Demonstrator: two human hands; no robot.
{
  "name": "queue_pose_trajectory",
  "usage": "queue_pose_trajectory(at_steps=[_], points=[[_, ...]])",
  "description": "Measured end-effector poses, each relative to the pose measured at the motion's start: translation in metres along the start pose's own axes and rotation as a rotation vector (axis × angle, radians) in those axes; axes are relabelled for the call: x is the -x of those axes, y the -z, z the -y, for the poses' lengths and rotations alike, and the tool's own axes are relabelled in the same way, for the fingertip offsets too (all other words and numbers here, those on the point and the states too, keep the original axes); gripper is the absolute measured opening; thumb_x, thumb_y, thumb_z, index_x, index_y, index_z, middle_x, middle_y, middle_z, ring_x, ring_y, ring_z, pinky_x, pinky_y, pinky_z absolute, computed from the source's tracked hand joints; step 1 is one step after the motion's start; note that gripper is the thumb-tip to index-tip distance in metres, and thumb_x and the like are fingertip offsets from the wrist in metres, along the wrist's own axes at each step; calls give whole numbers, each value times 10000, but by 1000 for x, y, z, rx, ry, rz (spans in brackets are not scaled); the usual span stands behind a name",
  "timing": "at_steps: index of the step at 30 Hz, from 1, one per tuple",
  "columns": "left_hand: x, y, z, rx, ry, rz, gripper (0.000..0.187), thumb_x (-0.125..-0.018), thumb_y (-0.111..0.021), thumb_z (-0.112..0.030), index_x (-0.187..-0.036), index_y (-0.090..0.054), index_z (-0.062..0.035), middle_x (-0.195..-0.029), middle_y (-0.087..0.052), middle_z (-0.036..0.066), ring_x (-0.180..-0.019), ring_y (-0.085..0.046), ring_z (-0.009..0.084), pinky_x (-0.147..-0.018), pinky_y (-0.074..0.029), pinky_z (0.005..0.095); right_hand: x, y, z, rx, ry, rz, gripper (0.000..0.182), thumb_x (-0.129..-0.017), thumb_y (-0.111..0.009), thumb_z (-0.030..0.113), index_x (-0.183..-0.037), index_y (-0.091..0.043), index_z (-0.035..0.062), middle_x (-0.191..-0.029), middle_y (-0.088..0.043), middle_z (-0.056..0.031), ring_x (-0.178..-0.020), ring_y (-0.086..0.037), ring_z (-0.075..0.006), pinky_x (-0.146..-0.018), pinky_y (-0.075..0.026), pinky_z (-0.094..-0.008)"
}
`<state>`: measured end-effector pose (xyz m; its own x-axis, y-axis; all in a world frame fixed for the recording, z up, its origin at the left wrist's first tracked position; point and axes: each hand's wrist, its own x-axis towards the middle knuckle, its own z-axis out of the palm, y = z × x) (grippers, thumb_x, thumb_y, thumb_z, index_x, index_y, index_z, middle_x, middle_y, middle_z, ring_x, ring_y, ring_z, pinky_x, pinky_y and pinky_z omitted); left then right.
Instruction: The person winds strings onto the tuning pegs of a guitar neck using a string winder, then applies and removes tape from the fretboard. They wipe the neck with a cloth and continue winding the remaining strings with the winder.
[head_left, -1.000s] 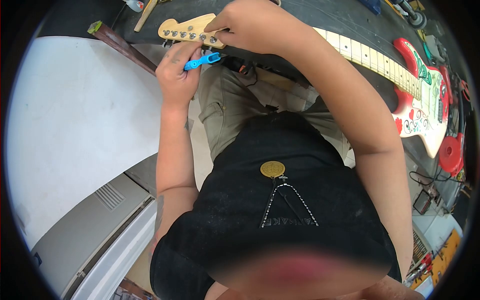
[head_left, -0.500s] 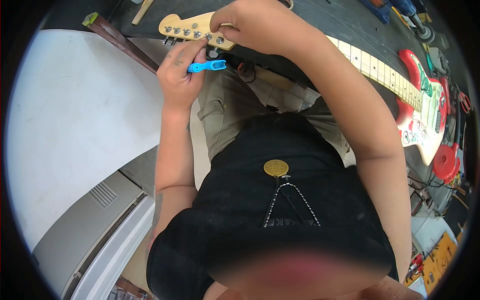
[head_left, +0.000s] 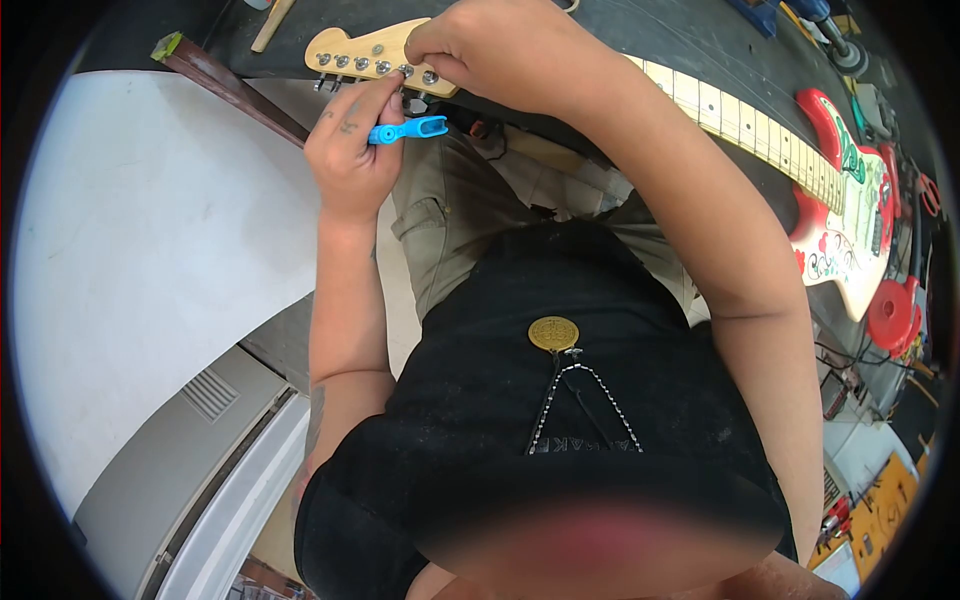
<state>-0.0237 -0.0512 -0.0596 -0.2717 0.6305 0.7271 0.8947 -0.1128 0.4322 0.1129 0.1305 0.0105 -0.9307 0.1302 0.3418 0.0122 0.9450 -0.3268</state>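
Note:
My left hand (head_left: 350,150) is closed around a blue string winder (head_left: 410,130), whose slotted end sticks out toward the right. The index finger of that hand reaches up to a tuning post on the light wood headstock (head_left: 340,45). My right hand (head_left: 490,50) bends over the headstock's right end, thumb and fingers pinched together near the posts. What it pinches, if anything, is too small to make out. The guitar's neck (head_left: 740,125) passes behind my right forearm to a red and cream painted body (head_left: 845,230).
The guitar lies on a dark bench (head_left: 620,20). At the left, a dark wooden bar (head_left: 225,90) stands out over a white sheet (head_left: 170,250). Beyond the guitar body are a red round tool (head_left: 893,315) and red-handled scissors (head_left: 930,195). A wooden handle (head_left: 273,25) lies at the upper left.
The headstock and both hands appear slightly farther left and up in view. The left hand still holds the string winder, and the right fingers stay pinched at the headstock.

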Motion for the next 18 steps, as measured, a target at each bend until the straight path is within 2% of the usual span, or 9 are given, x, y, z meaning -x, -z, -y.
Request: queue_pose_trajectory(at_steps=[2, 5, 8, 12, 14, 18], points=[[-2, 0, -2, -22, -22, 9, 158, -957, -749, 2, -1108, -796, 3, -952, -775, 141, -787, -722, 209, -715, -570, 304, -1, 0, -1, -23, 10, 4, 162, -887, -661, 139, -816, -757, 29, -771, -727, -233, -774, -748, -423, -732, -588, -520], [-8, 5, -7, 7, 38, 61, 139, -963, -746, -10, -1095, -790, 0, -933, -769, 132, -771, -710, 206, -708, -559, 299, -3, -1, 0, -45, -14, -11, 164, -887, -658, 135, -815, -757, 27, -777, -726, -237, -773, -742, -432, -734, -587, -524], [-13, 5, -8, 35, 43, 50, 122, -934, -774, -34, -1055, -790, -26, -862, -737, 119, -715, -684, 251, -656, -540, 330, -3, -2, -1, -84, 13, -53, 166, -885, -653, 130, -811, -757, 24, -781, -724, -242, -782, -740, -437, -743, -587, -527], [-14, 5, -6, 68, 59, 64, 148, -904, -786, -27, -1052, -786, -26, -857, -736, 116, -715, -681, 251, -664, -539, 326, -4, -4, -2, -67, 3, -52, 157, -873, -659, 126, -794, -750, 27, -764, -715, -242, -775, -734, -439, -739, -580, -537], [-13, 9, -9, 26, 121, 137, 217, -875, -751, 55, -1083, -786, 3, -929, -774, 103, -815, -721, 192, -765, -559, 292, -4, -9, -4, -44, 38, -89, 133, -864, -668, 115, -794, -747, 35, -756, -712, -233, -764, -726, -439, -731, -572, -541], [-10, 6, -3, 77, 118, 97, 281, -824, -743, 92, -1086, -791, 3, -940, -782, 97, -847, -743, 195, -784, -573, 294, -1, -8, -1, -68, 73, -120, 106, -859, -673, 101, -802, -740, 42, -761, -708, -214, -780, -712, -429, -754, -564, -528]])
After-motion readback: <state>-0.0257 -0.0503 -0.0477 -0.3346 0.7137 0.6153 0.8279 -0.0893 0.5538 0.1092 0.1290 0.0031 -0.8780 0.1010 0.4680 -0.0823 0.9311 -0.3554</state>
